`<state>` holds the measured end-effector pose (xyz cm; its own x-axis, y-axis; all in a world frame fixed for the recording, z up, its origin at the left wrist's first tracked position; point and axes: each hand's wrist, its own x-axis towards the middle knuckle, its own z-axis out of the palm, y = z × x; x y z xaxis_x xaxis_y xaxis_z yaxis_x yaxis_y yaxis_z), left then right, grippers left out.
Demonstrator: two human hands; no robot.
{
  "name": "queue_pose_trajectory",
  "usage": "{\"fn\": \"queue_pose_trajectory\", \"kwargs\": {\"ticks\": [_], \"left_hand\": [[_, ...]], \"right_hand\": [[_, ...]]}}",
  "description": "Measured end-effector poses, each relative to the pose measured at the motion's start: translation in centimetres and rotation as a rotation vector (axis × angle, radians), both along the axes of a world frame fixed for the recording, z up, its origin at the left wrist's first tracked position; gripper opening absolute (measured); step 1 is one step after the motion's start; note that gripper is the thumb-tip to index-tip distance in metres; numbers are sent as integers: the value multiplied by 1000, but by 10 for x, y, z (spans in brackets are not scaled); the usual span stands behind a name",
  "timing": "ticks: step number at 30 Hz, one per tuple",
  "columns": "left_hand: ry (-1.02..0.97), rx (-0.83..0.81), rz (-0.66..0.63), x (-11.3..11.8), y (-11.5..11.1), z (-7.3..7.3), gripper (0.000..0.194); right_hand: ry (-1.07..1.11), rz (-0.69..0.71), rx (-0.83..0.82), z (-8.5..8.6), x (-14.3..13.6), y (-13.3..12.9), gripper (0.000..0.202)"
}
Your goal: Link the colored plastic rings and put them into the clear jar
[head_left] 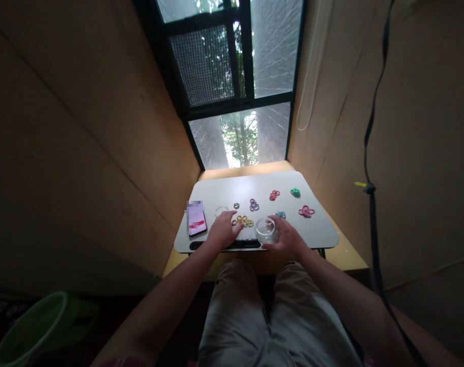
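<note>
My right hand (287,235) grips a small clear round jar (267,232) by its right side, near the front edge of the white table (216,186). The jar looks empty. My left hand (223,230) reaches over the tabletop with thumb and fingers apart, holding nothing that I can see. Beside its fingertips lies a cluster of yellow rings (245,221). A clear round lid (221,209) lies just beyond my left hand, partly hidden by it. Purple rings (253,205) and one dark ring (236,206) rest farther back. Blue rings (280,214) lie just beyond my right hand.
Red rings (274,194), a green bunch (295,192) and pink rings (306,211) lie on the table's right half. A phone (196,219) is at the left. A black slot (243,244) runs along the front edge. A dark strap (373,229) hangs at the right.
</note>
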<state>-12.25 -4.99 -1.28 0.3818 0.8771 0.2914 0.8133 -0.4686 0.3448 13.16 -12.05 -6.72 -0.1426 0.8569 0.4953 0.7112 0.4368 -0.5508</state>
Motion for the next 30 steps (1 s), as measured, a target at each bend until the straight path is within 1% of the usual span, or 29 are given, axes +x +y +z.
{"fn": "queue_pose_trajectory", "kwargs": {"ticks": [3, 5, 9, 12, 15, 19, 24, 30], "left_hand": [[47, -19, -35, 15, -15, -2, 57], [66, -19, 1, 27, -20, -3, 59], [87, -5, 108, 49, -18, -8, 54], [128, 1, 159, 58, -14, -12, 44], [162, 21, 159, 58, -10, -15, 32], [162, 28, 92, 52, -6, -18, 25], [206, 37, -17, 48, -1, -20, 24], [276, -36, -85, 48, 6, -18, 22]], "right_hand": [[0, 7, 6, 1, 0, 0, 87], [1, 11, 5, 2, 1, -1, 87], [-8, 8, 8, 2, 1, -2, 84], [-14, 9, 24, 4, 1, -2, 82], [-22, 16, 31, 6, 0, -2, 80], [-20, 16, 24, 5, 1, -2, 81], [-2, 1, 4, 1, 1, -3, 87], [22, 4, -8, 3, 0, -5, 86]]}}
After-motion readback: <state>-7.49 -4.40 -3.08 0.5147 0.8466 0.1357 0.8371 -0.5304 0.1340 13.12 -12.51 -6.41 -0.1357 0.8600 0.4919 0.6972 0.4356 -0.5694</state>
